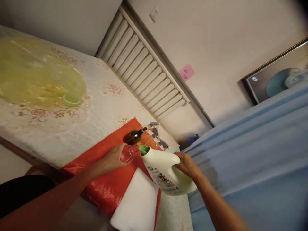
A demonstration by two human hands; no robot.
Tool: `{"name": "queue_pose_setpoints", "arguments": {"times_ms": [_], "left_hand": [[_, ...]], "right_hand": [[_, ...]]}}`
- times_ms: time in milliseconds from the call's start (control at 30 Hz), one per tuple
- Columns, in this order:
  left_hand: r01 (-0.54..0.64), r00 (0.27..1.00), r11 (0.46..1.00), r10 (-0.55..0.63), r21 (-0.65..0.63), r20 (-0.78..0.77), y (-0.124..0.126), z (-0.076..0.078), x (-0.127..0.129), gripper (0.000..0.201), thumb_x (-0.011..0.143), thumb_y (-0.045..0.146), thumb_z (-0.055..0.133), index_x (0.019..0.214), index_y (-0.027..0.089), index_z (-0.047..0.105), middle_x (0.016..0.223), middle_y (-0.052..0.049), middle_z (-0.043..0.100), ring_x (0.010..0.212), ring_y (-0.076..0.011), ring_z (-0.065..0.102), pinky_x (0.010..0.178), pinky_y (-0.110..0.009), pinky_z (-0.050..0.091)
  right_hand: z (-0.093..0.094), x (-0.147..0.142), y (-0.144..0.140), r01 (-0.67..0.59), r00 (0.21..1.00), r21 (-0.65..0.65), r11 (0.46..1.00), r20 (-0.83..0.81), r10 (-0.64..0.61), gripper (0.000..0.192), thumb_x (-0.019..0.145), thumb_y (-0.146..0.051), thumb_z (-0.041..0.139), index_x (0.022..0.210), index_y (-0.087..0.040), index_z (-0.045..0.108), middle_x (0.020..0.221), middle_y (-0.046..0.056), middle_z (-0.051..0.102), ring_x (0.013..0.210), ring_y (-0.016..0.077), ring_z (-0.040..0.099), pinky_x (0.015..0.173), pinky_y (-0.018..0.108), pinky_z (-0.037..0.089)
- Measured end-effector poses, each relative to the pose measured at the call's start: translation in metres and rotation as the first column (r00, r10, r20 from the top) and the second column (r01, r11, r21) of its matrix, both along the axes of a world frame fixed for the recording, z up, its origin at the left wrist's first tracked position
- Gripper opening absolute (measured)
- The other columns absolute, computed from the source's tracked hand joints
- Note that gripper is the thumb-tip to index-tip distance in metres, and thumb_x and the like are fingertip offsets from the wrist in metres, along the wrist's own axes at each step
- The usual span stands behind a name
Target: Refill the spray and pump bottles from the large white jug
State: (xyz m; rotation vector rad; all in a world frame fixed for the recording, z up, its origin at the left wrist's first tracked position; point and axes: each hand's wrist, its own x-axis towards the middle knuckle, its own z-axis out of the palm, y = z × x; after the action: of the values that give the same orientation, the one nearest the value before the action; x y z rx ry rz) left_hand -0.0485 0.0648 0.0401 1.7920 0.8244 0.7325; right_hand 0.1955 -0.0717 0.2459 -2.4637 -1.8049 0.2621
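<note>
The tabletop [101, 96] runs from the wall towards me, covered in a pale flowered cloth. At its far end lies a big yellow-green bag [36, 77] with a green ring on its near edge. Nearer me a red sheet [106, 189] is spread over the cloth, and a white pad [137, 205] lies on its near corner. Blue fabric [252, 160] fills the space to my right, just beside the tabletop.

My right hand [186, 165] is closed round the handle of a white jug [166, 171], its grip full; the jug is lifted and tipped, its green spout pointing at the clear bottle [128, 153]. My left hand [113, 158] wraps that bottle, grip snug about its body, and keeps it on the red sheet with its mouth just beside the spout. I cannot tell whether anything is flowing.

Just behind the bottle stands a dark pump bottle [133, 136], and beside it a few clear bottles with grey trigger heads [156, 134], close together at the tabletop's edge.
</note>
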Motion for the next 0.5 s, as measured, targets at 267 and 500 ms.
{"name": "queue_pose_setpoints", "arguments": {"times_ms": [267, 500], "left_hand": [[0.006, 1.000, 1.000, -0.006, -0.015, 0.008, -0.0013, 0.0055, -0.0028, 0.076, 0.062, 0.023, 0.062, 0.135, 0.015, 0.043, 0.143, -0.019, 0.049, 0.131, -0.0336, 0.048, 0.107, -0.044, 0.041], [0.012, 1.000, 1.000, -0.012, -0.022, 0.006, -0.0014, 0.0084, -0.0032, 0.075, 0.062, 0.020, 0.061, 0.134, 0.012, 0.043, 0.139, -0.019, 0.053, 0.128, -0.0334, 0.051, 0.105, -0.044, 0.042]], "right_hand": [[-0.0015, 0.0047, 0.0002, -0.005, 1.000, -0.011, 1.000, 0.000, 0.005, 0.016, 0.066, -0.015, 0.056, 0.075, -0.016, 0.069, 0.069, 0.001, 0.069, 0.068, 0.0193, 0.064, 0.057, 0.022, 0.044], [-0.0001, 0.0051, 0.0006, -0.017, 1.000, -0.017, 1.000, 0.007, 0.017, 0.016, 0.067, -0.015, 0.055, 0.075, -0.016, 0.069, 0.070, 0.001, 0.070, 0.069, 0.0201, 0.066, 0.057, 0.022, 0.044]]}}
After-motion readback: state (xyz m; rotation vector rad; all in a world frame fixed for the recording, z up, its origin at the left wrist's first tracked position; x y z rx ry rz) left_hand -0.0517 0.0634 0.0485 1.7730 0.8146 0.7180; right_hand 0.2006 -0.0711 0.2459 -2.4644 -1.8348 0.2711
